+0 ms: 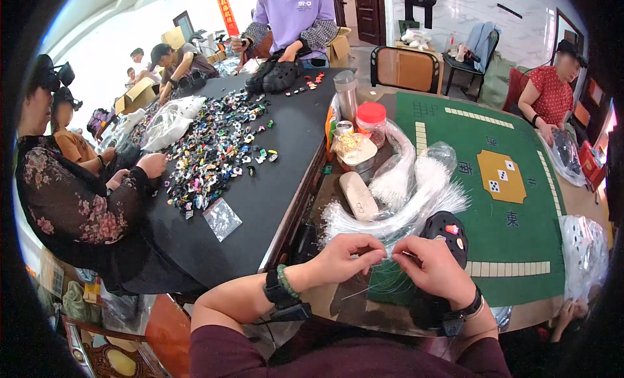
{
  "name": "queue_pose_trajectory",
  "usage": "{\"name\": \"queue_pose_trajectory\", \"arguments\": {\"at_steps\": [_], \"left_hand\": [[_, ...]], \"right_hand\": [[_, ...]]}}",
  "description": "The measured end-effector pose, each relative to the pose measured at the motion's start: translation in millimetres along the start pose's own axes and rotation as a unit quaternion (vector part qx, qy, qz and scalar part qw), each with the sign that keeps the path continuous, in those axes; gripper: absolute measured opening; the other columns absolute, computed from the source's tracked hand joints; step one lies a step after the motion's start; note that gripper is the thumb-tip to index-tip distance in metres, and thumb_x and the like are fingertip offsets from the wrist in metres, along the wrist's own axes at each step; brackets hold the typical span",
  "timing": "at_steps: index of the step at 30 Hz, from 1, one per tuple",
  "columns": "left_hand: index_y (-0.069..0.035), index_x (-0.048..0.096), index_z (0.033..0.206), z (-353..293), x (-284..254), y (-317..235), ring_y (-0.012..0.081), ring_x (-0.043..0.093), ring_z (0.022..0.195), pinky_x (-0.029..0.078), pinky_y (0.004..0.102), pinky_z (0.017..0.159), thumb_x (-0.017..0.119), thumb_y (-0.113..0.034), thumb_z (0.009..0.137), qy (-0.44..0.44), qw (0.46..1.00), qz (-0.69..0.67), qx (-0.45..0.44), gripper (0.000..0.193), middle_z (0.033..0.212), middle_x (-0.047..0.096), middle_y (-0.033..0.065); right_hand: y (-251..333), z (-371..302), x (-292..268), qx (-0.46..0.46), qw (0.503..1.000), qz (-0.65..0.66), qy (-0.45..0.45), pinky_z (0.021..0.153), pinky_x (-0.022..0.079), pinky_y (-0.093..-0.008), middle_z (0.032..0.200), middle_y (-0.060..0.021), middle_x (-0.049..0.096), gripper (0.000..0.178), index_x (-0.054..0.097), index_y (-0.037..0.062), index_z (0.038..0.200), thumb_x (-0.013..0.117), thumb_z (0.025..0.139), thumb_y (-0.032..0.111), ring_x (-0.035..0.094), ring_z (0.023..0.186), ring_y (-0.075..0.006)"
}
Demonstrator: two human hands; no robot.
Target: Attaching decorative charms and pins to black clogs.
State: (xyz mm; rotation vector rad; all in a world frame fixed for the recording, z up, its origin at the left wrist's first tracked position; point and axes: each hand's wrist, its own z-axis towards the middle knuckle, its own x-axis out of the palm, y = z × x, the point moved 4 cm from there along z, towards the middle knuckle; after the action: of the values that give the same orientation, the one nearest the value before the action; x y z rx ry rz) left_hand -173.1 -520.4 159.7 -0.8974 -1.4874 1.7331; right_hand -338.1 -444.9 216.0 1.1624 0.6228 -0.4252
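Note:
My left hand [353, 256] and my right hand [434, 269] meet close together over the near edge of the table, thumb and fingertips pinched. Thin clear plastic strands [385, 284] run between and below the fingertips; their ends are too fine to follow. Beside and partly under my right hand is a black clog [448, 230] with small colourful charms on it. Just beyond my hands lies a thick bundle of white plastic strands [364, 230], with another bundle in a clear bag [393, 183] behind it.
A beige case [358, 196], red-lidded jar [372, 121] and metal tumbler [346, 95] stand ahead. At right is a green mat [416, 108] with tiles and dice. The black table [273, 176] at left bears many charms [214, 144] and black clogs [276, 76]. Several people work around.

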Motion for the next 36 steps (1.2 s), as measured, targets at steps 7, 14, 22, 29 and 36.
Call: {"name": "queue_pose_trajectory", "arguments": {"at_steps": [7, 14, 22, 29, 36], "left_hand": [[0.000, 0.063, 0.106, -0.4, -0.8, 1.3, 0.0075, 0.058, 0.068, 0.046, 0.0221, 0.062, 0.051, -0.017, 0.102, 0.006, 0.999, -0.043, 0.002, 0.022, 0.091, 0.064, 0.0039], [0.002, 0.063, 0.107, -1.0, -0.6, -0.8, 0.0076, 0.058, 0.068, 0.047, 0.0230, 0.063, 0.052, -0.017, 0.101, 0.004, 1.000, -0.015, -0.002, 0.022, 0.091, 0.065, 0.0044], [0.001, 0.067, 0.106, -0.7, -7.5, 1.4, 0.0049, 0.057, 0.068, 0.047, 0.0215, 0.061, 0.062, -0.012, 0.094, -0.074, 0.996, 0.039, 0.009, 0.018, 0.084, 0.063, 0.0007], [0.004, 0.064, 0.102, -5.0, -9.0, -0.5, 0.0078, 0.060, 0.069, 0.051, 0.0233, 0.063, 0.062, -0.008, 0.094, -0.082, 0.996, 0.021, 0.006, 0.015, 0.087, 0.066, 0.0037], [0.007, 0.063, 0.095, -5.5, -7.9, -5.9, 0.0123, 0.063, 0.068, 0.052, 0.0244, 0.062, 0.061, 0.003, 0.091, -0.094, 0.995, 0.006, -0.031, 0.006, 0.084, 0.066, 0.0099]], "right_hand": [[-0.5, -0.5, 2.0, 0.002, 1.000, 0.004, 0.005, 0.061, 0.050, -0.0385, 0.078, -0.0166, 0.064, 0.010, 0.059, 0.0027, 0.092, 0.064, 0.088, 0.011, 0.065, 0.071, -0.0339], [-2.2, -0.7, 1.1, 0.012, 1.000, 0.015, -0.005, 0.057, 0.047, -0.0294, 0.074, -0.0123, 0.064, 0.008, 0.062, 0.0011, 0.093, 0.066, 0.087, 0.005, 0.062, 0.062, -0.0186], [-5.0, -1.2, 5.6, -0.008, 1.000, 0.015, 0.001, 0.061, 0.050, -0.0294, 0.079, -0.0122, 0.066, 0.009, 0.063, 0.0018, 0.095, 0.066, 0.087, 0.006, 0.066, 0.067, -0.0202], [-16.1, -2.6, 14.5, -0.040, 0.999, 0.012, 0.003, 0.065, 0.051, -0.0435, 0.081, -0.0173, 0.064, 0.015, 0.057, 0.0033, 0.098, 0.060, 0.091, 0.016, 0.065, 0.076, -0.0366], [-13.8, -2.6, 12.2, -0.070, 0.996, 0.049, -0.020, 0.070, 0.046, -0.0472, 0.086, -0.0195, 0.059, 0.019, 0.053, 0.0015, 0.094, 0.057, 0.093, 0.020, 0.059, 0.083, -0.0405]]}}
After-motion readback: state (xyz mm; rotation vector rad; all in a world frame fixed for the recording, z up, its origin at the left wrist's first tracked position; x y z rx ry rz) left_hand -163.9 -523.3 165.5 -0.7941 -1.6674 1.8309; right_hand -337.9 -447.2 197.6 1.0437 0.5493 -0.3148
